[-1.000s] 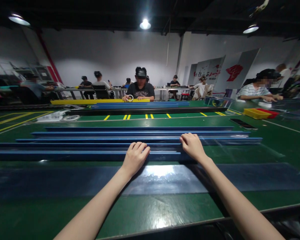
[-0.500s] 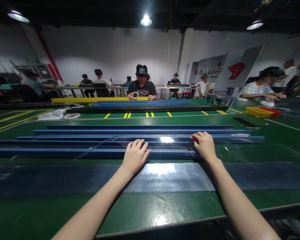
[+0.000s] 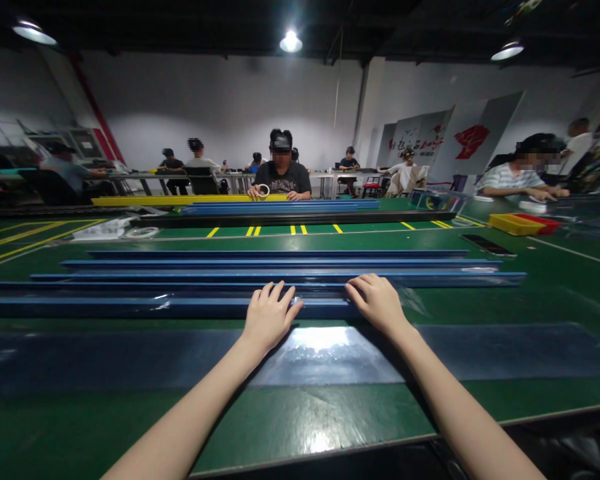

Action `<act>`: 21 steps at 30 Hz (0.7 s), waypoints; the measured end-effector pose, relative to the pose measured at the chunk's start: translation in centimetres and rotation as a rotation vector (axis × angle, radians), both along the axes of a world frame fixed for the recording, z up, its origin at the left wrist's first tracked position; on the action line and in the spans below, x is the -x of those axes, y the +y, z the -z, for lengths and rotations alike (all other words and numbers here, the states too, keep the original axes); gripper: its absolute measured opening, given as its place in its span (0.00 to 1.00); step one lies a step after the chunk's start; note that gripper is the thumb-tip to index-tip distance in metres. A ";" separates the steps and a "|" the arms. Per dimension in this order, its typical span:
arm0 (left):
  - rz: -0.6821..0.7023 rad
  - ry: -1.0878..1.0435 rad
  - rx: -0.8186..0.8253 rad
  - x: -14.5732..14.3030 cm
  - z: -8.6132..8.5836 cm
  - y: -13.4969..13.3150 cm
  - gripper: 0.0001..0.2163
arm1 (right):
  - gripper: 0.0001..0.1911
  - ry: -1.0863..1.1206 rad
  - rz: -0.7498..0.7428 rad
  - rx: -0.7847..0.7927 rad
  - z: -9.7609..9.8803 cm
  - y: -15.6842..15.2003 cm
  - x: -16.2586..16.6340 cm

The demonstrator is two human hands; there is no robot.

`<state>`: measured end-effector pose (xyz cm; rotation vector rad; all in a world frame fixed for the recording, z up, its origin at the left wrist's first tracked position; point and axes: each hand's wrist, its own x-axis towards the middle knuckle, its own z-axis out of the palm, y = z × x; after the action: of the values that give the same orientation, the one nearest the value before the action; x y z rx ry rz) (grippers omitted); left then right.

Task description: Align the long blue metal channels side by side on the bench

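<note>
Both of my hands rest on the nearest blue channel strip, a long profile lying across the table. My left hand lies palm down with its fingers spread over the far edge of the strip. A little to the right, my right hand leans over the same strip, fingers bent but apart and pointing left. Crumpled clear film shows just right of my right hand, and shiny film glints between the hands. What lies under both palms is hidden. Closer to me, a wide translucent plastic sheet lies flat.
Several more blue strips lie parallel beyond my hands. Farther off are a phone, a yellow tray, a black profile and a yellow profile. A person opposite holds a roll of tape.
My right hand has moved left along the strip, closer to my left hand. The raised clear film between and beside them now lies lower. My left hand has stayed in nearly the same place.
</note>
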<state>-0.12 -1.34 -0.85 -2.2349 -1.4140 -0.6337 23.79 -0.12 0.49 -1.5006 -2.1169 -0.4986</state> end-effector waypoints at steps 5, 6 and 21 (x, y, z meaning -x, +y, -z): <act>0.019 -0.018 0.048 0.0 -0.1 0.0 0.17 | 0.22 -0.004 0.123 0.013 -0.2 -0.3 0.3; 0.022 -0.024 0.053 0.0 -0.1 0.0 0.17 | 0.22 -0.001 0.151 0.002 -0.3 -0.4 0.2; -0.091 -0.084 -0.006 0.8 -1.1 0.2 0.16 | 0.21 -0.087 -0.131 0.030 -0.2 -1.1 0.9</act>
<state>-0.88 -1.17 0.23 -2.1486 -1.5426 -0.7069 22.85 -1.20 0.64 -1.3676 -2.2818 -0.4949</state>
